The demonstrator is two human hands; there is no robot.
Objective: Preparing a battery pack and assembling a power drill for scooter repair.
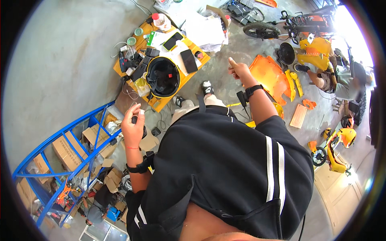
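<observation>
My left hand [132, 126] is raised beside the near left corner of a yellow wooden table [161, 105], its fingers curled. Something small and dark shows on both sides of the thumb; I cannot make out what it is. On the right, my right hand [239, 71] is held out past the table with the index finger stretched and the other fingers bent, nothing visible in it. Nearest to it lies a large orange plastic panel [268, 76] on the floor. On the table are an upturned yellow-and-black helmet [163, 77], a dark phone [188, 61] and another phone [173, 41].
A cordless drill [125, 62] and a red-capped bottle [161, 21] also stand on the table. Left is a blue metal rack [68, 174] with cardboard boxes [67, 152]. At right are a black bike [297, 27], a wooden board [298, 116], a yellow scooter [335, 146] and a seated person [346, 83].
</observation>
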